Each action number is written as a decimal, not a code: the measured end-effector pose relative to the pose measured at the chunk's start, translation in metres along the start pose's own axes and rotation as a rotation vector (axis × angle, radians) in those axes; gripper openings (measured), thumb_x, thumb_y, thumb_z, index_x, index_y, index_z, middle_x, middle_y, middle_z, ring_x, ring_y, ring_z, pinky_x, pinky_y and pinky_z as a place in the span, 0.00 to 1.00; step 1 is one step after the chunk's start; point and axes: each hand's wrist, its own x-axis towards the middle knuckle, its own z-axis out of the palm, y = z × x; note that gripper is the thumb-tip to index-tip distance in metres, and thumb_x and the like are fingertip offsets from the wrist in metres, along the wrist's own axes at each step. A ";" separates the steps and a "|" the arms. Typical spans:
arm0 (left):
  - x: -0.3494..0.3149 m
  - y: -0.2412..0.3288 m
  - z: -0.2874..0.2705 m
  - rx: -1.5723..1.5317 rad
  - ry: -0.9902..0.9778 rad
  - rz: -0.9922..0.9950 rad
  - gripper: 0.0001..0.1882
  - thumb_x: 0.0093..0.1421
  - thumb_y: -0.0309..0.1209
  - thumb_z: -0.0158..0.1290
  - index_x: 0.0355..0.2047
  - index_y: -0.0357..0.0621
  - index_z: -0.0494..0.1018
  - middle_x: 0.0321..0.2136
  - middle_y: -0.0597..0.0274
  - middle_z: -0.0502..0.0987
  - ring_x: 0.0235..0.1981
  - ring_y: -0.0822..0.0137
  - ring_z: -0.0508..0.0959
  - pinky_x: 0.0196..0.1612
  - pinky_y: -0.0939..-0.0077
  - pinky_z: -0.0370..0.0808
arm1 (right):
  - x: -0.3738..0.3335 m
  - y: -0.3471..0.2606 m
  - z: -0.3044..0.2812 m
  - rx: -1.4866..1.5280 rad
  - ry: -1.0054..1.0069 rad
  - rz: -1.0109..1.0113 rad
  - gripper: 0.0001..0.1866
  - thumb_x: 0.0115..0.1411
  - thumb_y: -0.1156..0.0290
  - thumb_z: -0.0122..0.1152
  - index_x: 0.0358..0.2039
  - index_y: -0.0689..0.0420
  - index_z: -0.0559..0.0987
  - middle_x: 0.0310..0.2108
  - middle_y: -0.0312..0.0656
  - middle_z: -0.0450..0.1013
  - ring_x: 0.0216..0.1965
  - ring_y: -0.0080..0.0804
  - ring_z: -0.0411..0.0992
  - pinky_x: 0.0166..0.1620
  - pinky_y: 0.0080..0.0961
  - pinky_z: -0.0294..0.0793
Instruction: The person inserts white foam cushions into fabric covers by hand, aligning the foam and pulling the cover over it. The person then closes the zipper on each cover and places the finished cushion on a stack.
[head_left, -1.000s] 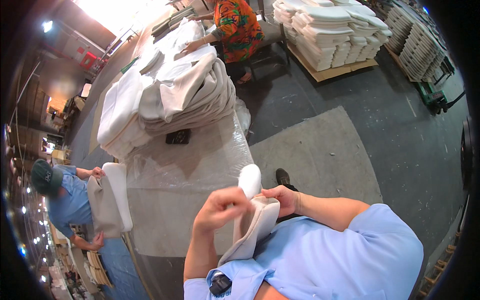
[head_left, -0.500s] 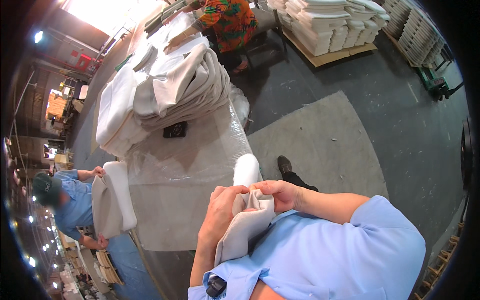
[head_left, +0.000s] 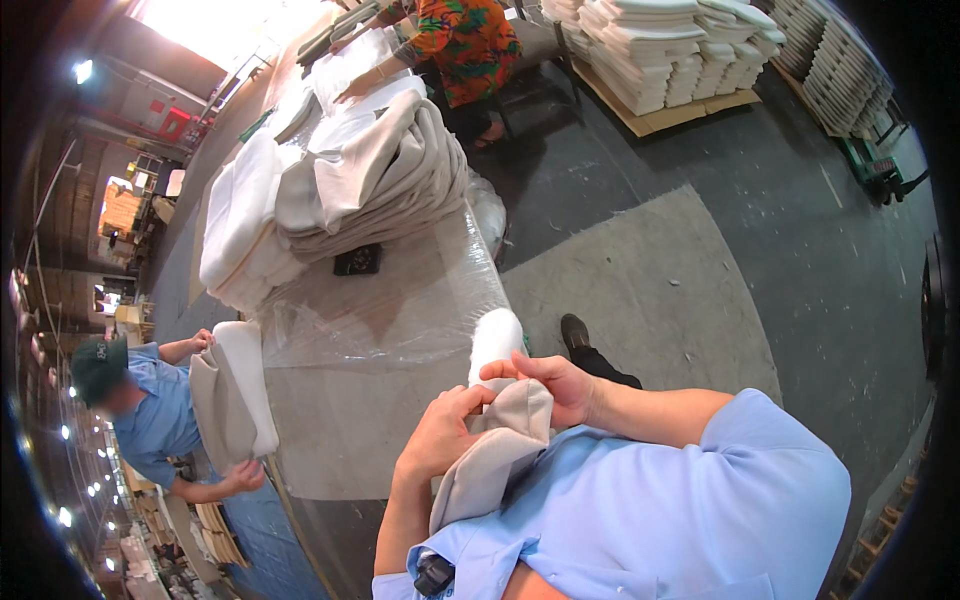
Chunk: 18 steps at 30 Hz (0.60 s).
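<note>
A beige fabric cover (head_left: 488,465) lies bunched against my front, its far end folded into a corner. My left hand (head_left: 440,432) is closed on the left side of this fabric, fingers bent over its edge. At the far right corner, my right hand (head_left: 560,388) has its fingers curled round the cloth, thumb raised near the fold. Just beyond both hands a rounded end of white padding (head_left: 497,342) sticks out over the table edge. Its nearer part is hidden by my hands and the cover.
A plastic-covered table (head_left: 330,420) spreads ahead, bearing stacked beige covers (head_left: 400,180), white padding (head_left: 240,220) and a black object (head_left: 357,260). At left a co-worker (head_left: 150,410) handles a similar cover. Another person (head_left: 465,50) works beyond the pile. White cushions (head_left: 650,60) stand stacked on cardboard.
My right fingers have shifted from a pinch to a looser curl with the thumb lifted. The cover's corner looks smoother and more spread. The left co-worker's lower hand has moved right.
</note>
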 end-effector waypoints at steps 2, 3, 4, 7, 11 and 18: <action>0.000 -0.007 -0.005 -0.212 -0.033 -0.043 0.15 0.61 0.38 0.68 0.43 0.44 0.81 0.34 0.63 0.77 0.37 0.69 0.75 0.42 0.71 0.73 | -0.002 -0.015 0.005 -0.193 0.099 0.042 0.23 0.76 0.52 0.54 0.64 0.52 0.72 0.57 0.44 0.76 0.59 0.37 0.76 0.63 0.41 0.76; 0.000 -0.010 -0.006 -0.318 -0.048 -0.066 0.13 0.64 0.37 0.66 0.41 0.42 0.81 0.33 0.64 0.77 0.35 0.72 0.75 0.39 0.73 0.73 | -0.004 -0.022 0.007 -0.289 0.148 0.064 0.22 0.77 0.53 0.54 0.64 0.52 0.72 0.56 0.42 0.76 0.59 0.35 0.75 0.63 0.40 0.75; 0.001 -0.013 -0.005 -0.441 -0.048 -0.053 0.11 0.67 0.36 0.64 0.40 0.41 0.80 0.32 0.66 0.77 0.34 0.74 0.75 0.38 0.75 0.72 | -0.006 -0.025 0.010 -0.350 0.140 0.087 0.21 0.76 0.55 0.54 0.63 0.52 0.73 0.56 0.41 0.76 0.59 0.34 0.75 0.63 0.39 0.74; 0.005 -0.019 -0.005 -0.685 -0.070 -0.022 0.12 0.75 0.32 0.54 0.36 0.37 0.78 0.28 0.74 0.76 0.31 0.80 0.72 0.34 0.80 0.71 | -0.009 -0.027 0.019 -0.527 0.169 0.170 0.18 0.74 0.63 0.56 0.61 0.53 0.75 0.54 0.34 0.76 0.60 0.27 0.73 0.65 0.33 0.69; 0.016 -0.016 -0.011 -0.717 -0.175 -0.080 0.13 0.75 0.34 0.55 0.37 0.38 0.79 0.29 0.73 0.76 0.30 0.80 0.72 0.34 0.80 0.70 | -0.017 -0.032 0.017 -0.593 0.168 0.179 0.17 0.72 0.66 0.62 0.58 0.56 0.77 0.51 0.33 0.76 0.57 0.25 0.73 0.63 0.30 0.70; 0.040 -0.003 -0.025 -0.402 -0.216 -0.372 0.24 0.74 0.48 0.56 0.32 0.38 0.83 0.24 0.73 0.74 0.28 0.79 0.69 0.31 0.77 0.68 | -0.010 -0.020 0.011 -1.132 0.183 -0.143 0.12 0.67 0.75 0.67 0.50 0.58 0.78 0.37 0.29 0.73 0.38 0.17 0.68 0.44 0.20 0.72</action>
